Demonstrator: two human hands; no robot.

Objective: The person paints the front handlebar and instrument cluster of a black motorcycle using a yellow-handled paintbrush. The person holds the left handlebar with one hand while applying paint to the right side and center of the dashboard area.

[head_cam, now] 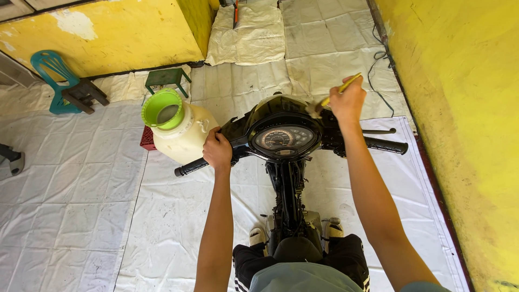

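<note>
Black motorcycle [286, 162]: left hand [217, 150] fingers clasp its handlebar [189, 167], right hand [347, 100] fingers pinch a yellow brush [335, 95].

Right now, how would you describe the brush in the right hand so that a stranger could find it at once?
Start at the black motorcycle in the middle of the white floor sheets. Above its round speedometer, the right hand is raised over the front cover. The brush sticks out of that hand: a thin yellow handle pointing up and right, bristles touching the black cover, the only yellow stick nearby.
</note>
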